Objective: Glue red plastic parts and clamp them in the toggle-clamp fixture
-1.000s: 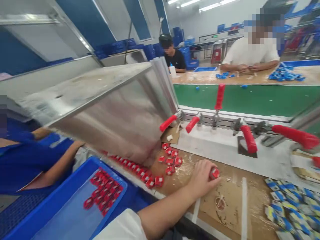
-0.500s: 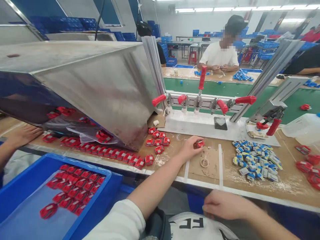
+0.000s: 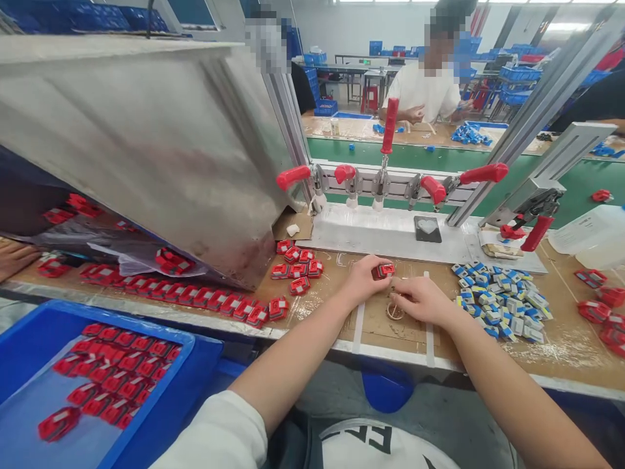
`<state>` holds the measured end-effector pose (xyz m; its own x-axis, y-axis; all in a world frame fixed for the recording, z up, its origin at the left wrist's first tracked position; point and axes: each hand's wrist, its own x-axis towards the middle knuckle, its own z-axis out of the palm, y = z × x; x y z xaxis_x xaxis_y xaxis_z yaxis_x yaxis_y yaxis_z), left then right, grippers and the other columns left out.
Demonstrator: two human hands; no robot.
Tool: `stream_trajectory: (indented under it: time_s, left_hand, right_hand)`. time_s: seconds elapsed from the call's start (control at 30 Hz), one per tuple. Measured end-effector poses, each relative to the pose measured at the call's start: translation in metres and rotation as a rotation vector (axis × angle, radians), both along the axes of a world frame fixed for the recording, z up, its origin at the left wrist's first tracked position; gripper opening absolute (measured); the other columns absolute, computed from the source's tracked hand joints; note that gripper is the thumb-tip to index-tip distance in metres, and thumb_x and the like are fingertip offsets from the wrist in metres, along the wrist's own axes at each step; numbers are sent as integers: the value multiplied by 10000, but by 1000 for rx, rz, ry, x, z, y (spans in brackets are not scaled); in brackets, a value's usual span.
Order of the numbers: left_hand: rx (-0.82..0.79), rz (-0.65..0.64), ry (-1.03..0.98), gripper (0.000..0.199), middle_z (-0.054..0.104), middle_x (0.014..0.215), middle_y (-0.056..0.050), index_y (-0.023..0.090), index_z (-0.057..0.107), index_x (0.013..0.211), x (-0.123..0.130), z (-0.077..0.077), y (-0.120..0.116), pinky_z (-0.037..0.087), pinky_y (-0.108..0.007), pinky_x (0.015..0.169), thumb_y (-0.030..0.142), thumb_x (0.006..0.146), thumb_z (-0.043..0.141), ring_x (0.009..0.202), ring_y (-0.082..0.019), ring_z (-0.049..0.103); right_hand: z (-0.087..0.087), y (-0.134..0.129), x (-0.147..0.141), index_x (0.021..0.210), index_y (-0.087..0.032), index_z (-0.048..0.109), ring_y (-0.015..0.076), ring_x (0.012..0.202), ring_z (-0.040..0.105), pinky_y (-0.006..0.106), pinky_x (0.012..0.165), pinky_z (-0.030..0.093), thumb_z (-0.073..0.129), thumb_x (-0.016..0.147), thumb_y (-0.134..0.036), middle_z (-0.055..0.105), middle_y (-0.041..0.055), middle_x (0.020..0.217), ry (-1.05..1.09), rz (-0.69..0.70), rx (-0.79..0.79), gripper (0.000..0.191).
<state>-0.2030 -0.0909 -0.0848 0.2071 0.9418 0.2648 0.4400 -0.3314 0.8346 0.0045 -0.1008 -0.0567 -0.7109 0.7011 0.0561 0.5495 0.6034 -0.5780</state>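
My left hand (image 3: 365, 279) is closed round a small red and black part (image 3: 384, 271) above the brown work surface. Close beside it on the right, my right hand (image 3: 420, 298) has its fingers drawn together near that part; what they hold, if anything, is too small to tell. A small tan ring (image 3: 394, 311) lies under the right fingertips, partly covered. Several red parts (image 3: 299, 270) lie left of my left hand. To the right of my right hand is a pile of blue, white and yellow pieces (image 3: 505, 303).
Behind my hands stands a metal fixture with red-handled clamps (image 3: 389, 127). A large metal housing (image 3: 161, 150) fills the left, above a row of red parts (image 3: 195, 294). A blue crate (image 3: 188, 355) sits lower left. Across the green belt (image 3: 336, 148) a person works.
My right hand has come up from near my lap to the red part in my left hand. The view has shifted slightly, and the left hand still holds the part.
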Motion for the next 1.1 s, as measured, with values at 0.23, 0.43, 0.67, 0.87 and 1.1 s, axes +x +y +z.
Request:
stream_trajectory:
  time_s: [0.23,0.43,0.67,0.87,1.1]
  left_hand:
    - [7,-8,15,312,713,998,-42,193,751,1082,2,1,1,514,-303,870,193,770,736,920,-180,669]
    - [-21,-63,67,333,717,996,-25,223,755,1098,1,2,-1,513,-280,815,196,767,733,903,-171,672]
    - [-24,-75,106,307,719,944,-19,216,766,1064,2,6,-1,499,-299,803,211,757,748,881,-180,660]
    - [-45,-79,123,298,714,933,-21,211,766,1055,3,7,-1,492,-301,794,213,756,753,879,-183,656]
    - [-53,-61,121,294,718,924,-19,215,771,1039,4,8,-2,495,-292,771,210,746,757,866,-182,661]
  right_hand:
    - [2,0,9,592,-202,335,103,541,306,274,570,223,519,984,-301,337,-57,559,216,103,-30,444]
    - [0,9,13,573,-211,289,98,533,251,273,528,215,520,1004,-440,261,-51,561,542,-292,35,541]
    - [-4,14,0,596,-194,453,111,559,371,264,547,296,517,998,-594,414,-27,563,523,-471,66,571]
    - [-7,15,-4,579,-193,454,106,547,371,262,533,287,506,996,-618,426,-29,552,498,-457,75,598]
    - [-6,13,-2,597,-190,480,102,540,384,261,540,294,542,1019,-505,445,-32,555,469,-469,222,530]
